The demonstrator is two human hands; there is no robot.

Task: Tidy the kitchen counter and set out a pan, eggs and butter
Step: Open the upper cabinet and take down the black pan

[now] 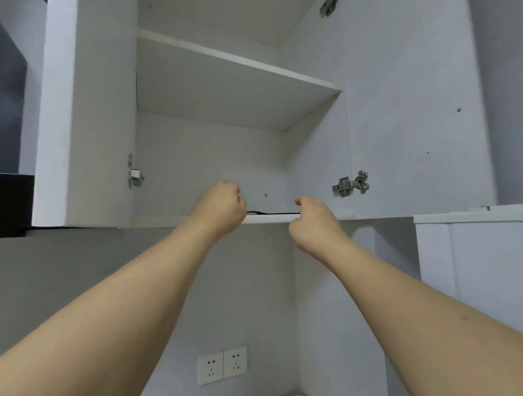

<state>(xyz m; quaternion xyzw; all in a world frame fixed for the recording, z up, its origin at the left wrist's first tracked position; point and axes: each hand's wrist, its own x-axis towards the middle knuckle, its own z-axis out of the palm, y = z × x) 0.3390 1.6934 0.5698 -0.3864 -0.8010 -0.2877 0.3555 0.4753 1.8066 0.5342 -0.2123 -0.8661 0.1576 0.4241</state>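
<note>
1. We raise both arms to the open white wall cupboard (231, 104); no pan, eggs or butter shows.
2. Left hand (220, 208) and right hand (312, 225) curl over its bottom shelf's front edge; whether either grip clamps something, we cannot tell.
3. Likely fetching the pan: next, feel farther back.

cabinet (101, 116): matt white laminate | hinge (350, 184): shiny metal | sockets (222, 365): smooth white plastic
</note>
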